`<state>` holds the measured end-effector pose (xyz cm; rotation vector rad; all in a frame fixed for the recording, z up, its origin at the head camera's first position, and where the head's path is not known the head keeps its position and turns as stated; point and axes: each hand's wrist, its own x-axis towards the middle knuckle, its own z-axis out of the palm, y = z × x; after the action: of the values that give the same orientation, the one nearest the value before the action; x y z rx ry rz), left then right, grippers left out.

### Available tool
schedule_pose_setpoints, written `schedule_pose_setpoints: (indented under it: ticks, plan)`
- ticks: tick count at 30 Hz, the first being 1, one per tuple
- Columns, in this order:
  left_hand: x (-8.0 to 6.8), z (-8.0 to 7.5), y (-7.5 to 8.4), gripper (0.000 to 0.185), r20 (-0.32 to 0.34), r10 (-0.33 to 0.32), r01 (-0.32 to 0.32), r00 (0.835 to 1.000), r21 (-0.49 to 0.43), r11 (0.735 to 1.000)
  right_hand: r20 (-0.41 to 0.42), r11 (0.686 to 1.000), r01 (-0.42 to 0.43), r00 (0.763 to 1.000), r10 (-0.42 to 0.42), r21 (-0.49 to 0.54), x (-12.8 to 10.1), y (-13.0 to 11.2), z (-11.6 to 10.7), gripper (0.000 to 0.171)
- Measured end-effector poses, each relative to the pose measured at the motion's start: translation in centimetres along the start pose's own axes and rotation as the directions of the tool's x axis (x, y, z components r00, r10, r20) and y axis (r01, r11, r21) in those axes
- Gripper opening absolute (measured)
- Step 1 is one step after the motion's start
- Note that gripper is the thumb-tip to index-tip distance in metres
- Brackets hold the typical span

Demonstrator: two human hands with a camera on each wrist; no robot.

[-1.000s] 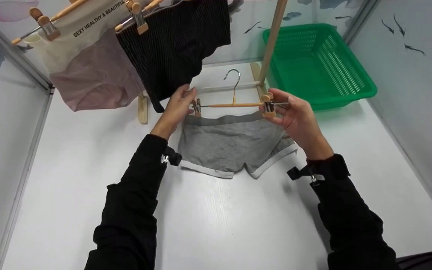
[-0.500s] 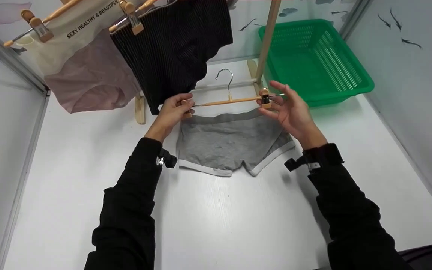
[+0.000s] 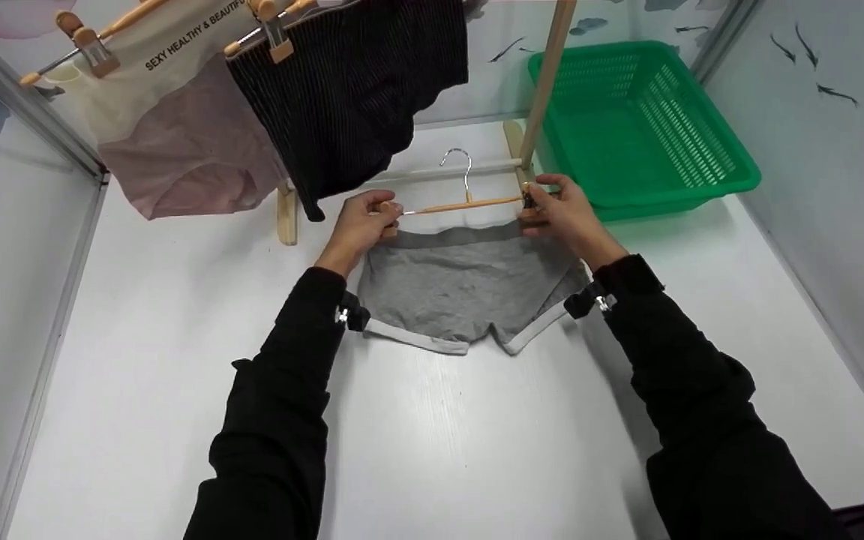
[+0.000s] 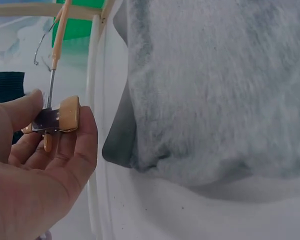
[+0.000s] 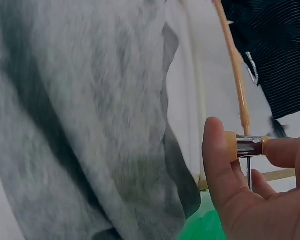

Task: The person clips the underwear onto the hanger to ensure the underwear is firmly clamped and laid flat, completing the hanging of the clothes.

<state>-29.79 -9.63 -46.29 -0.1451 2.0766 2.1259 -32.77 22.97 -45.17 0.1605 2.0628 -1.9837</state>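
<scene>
Grey boxer briefs (image 3: 462,285) with white leg bands lie flat on the white table, waistband toward the rack. Just above that waistband, a clip hanger (image 3: 469,204) with a tan bar and metal hook is held level between both hands. My left hand (image 3: 361,229) grips the hanger's left clip (image 4: 68,114), thumb on one side and fingers curled behind. At the other end, my right hand (image 3: 567,217) pinches the right clip (image 5: 245,145) between thumb and fingers. In both wrist views the clips stand apart from the waistband, with no cloth in them.
A wooden rack (image 3: 544,82) stands at the back. Pink-and-cream briefs (image 3: 192,142) and black ribbed shorts (image 3: 357,90) hang from it on clip hangers at the upper left. A green basket (image 3: 739,176) sits at the back right. Patterned panels enclose the table (image 3: 417,442).
My right hand, its fingers spread around the right clip half a second ago, now pinches that clip. The left hand keeps its grip on the left clip. The briefs have stayed in place.
</scene>
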Motion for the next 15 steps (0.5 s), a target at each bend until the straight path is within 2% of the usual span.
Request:
schedule_pose_setpoints:
  ticks: [3,6,8,10,13,15]
  plan:
    - [0.5,0.5,-0.4,0.048,-0.011,-0.011,0.011,1.000,0.012,1.000,-0.050,0.986,0.021,0.998,-0.030,-0.165,0.7,0.4,0.2,0.054]
    - [0.8,0.9,-0.8,0.050,-0.028,-0.018,0.019,0.999,0.050,0.999,-0.066,0.935,0.074,0.993,-0.103,-0.346,1.1,0.9,0.6,0.052]
    - [1.0,1.2,-1.0,0.051,-0.039,-0.015,0.018,0.999,0.093,0.995,-0.069,0.878,0.116,0.984,-0.167,-0.465,1.3,1.2,0.9,0.049]
    - [1.2,1.4,-1.2,0.050,-0.044,-0.003,0.010,0.999,0.146,0.989,-0.078,0.804,0.145,0.970,-0.231,-0.576,1.4,1.3,1.1,0.046]
    - [1.5,1.6,-1.3,0.049,-0.036,0.015,-0.006,0.999,0.245,0.970,-0.081,0.700,0.167,0.948,-0.307,-0.694,1.5,1.4,1.3,0.040]
    - [1.7,1.7,-1.4,0.048,-0.031,0.027,-0.016,0.999,0.310,0.951,-0.078,0.660,0.170,0.942,-0.328,-0.732,1.6,1.4,1.4,0.038]
